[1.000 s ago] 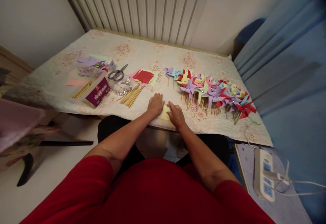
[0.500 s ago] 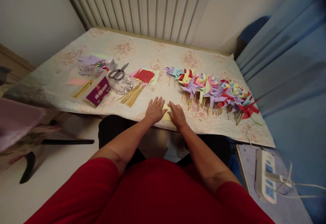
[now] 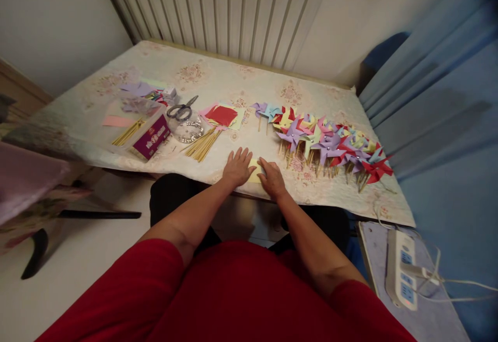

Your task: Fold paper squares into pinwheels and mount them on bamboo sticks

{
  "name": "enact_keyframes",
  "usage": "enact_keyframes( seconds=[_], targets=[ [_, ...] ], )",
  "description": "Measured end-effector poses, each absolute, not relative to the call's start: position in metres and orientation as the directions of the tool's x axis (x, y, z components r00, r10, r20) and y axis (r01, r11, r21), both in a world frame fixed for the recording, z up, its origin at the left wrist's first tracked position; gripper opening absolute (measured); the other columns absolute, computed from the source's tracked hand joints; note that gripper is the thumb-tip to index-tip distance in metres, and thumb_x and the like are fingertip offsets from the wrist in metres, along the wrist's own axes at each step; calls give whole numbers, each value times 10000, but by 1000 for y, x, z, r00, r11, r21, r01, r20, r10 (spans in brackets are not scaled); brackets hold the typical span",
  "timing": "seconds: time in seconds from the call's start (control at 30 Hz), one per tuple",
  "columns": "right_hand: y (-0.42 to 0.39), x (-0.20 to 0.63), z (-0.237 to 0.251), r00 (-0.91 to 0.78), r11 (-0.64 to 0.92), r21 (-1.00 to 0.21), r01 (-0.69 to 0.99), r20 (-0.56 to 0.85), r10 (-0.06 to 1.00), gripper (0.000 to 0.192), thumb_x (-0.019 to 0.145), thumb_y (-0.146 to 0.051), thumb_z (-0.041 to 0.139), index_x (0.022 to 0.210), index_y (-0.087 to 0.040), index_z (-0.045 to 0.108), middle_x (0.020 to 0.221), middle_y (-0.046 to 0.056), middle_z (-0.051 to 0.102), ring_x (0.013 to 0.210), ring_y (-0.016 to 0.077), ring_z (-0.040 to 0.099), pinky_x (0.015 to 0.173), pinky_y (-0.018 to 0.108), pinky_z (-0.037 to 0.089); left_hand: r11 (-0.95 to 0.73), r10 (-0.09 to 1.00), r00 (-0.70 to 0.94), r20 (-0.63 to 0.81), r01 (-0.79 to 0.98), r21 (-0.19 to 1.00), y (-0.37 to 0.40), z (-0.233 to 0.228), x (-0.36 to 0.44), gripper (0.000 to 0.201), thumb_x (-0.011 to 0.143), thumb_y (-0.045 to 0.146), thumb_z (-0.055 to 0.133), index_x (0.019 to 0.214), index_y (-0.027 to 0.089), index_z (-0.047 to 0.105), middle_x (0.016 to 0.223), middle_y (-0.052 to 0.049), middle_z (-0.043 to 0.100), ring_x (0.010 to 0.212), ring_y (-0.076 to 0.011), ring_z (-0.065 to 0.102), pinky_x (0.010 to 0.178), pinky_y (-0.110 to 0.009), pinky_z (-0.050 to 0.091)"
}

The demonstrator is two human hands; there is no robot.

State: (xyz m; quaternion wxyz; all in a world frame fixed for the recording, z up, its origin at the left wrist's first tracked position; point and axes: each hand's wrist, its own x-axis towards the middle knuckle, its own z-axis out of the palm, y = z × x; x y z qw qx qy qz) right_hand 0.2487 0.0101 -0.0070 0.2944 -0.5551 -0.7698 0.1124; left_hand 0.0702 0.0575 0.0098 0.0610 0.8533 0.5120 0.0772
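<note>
A small piece of yellow paper [image 3: 255,174] lies at the table's front edge between my two hands. My left hand [image 3: 237,168] rests flat beside it, fingers spread and the thumb on the paper's left side. On the right side, my right hand [image 3: 272,177] is curled, thumb and forefinger gripping the paper against the table. The paper's right part is hidden under this hand. Ahead and to the left lies a bundle of thin wooden sticks [image 3: 203,145]. Behind them is a stack of coloured paper squares [image 3: 222,116], a red one on top.
Many paper pinwheels [image 3: 329,145] on sticks crowd the table's right side. To the left are scissors [image 3: 182,109], a clear dish [image 3: 189,131] with small shiny pieces, and a plastic box [image 3: 151,137] holding sticks. A power strip [image 3: 402,269] lies at the lower right.
The view has shifted slightly. My right hand sits a touch further from the left, and a little more of the yellow paper shows between them.
</note>
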Motion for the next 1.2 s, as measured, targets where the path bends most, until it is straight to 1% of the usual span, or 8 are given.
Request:
enact_keyframes(
  seconds=[0.13,0.23,0.4,0.5,0.63,0.73,0.83,1.2],
  targets=[
    [2,250,-9,-205,374,-496,784,361,910,541,894,-178,551,1433,-176,502,1287,118,652,1154,294,531,1030,489,450,-469,883,465,70,862,192,56,11,70,667,979,533,314,1554,196,339,1644,-104,278,1531,-302,171,1227,-536,129],
    [-6,251,-12,-200,398,-507,765,399,895,444,918,-189,514,1356,-201,586,1275,103,662,1180,279,539,1050,488,448,-468,883,466,61,862,192,56,13,70,675,977,541,309,1552,189,345,1643,-109,278,1532,-306,168,1229,-537,125],
    [-22,252,-13,-200,450,-544,708,456,867,383,968,-216,446,1305,-218,629,1291,87,666,1214,245,553,1077,480,451,-470,883,463,78,862,190,55,13,70,673,979,536,311,1544,174,354,1643,-111,278,1531,-305,173,1227,-533,129],
    [-32,250,-11,-252,484,-513,709,457,853,387,988,-239,438,1333,-222,611,1354,90,632,1288,250,515,1103,501,431,-472,881,465,80,860,194,55,12,70,675,980,527,313,1542,154,356,1639,-121,283,1530,-311,174,1223,-540,131],
    [-41,247,-9,-336,483,-427,764,377,863,426,994,-244,452,1410,-235,543,1424,95,580,1400,275,424,1123,540,399,-469,883,463,76,862,194,56,12,71,675,977,535,322,1544,171,353,1640,-119,283,1532,-307,170,1223,-536,129],
    [-47,245,-10,-386,493,-357,793,332,861,445,980,-228,494,1424,-208,521,1438,118,566,1441,296,376,1145,567,359,-460,887,456,65,867,194,56,12,71,663,976,536,327,1546,199,349,1643,-104,281,1534,-298,168,1224,-533,125],
    [-53,246,-12,-402,496,-309,811,321,858,452,975,-213,509,1427,-214,510,1458,116,546,1460,303,347,1160,587,324,-460,887,457,62,866,199,57,11,71,665,976,542,322,1548,203,345,1643,-103,280,1536,-297,163,1225,-535,122],
    [-60,248,-14,-398,477,-262,839,302,866,504,967,-213,534,1465,-230,457,1509,100,496,1480,309,311,1172,587,299,-468,883,465,66,860,202,57,10,71,678,979,544,307,1544,172,346,1646,-113,269,1536,-301,156,1225,-538,124]
  ],
)
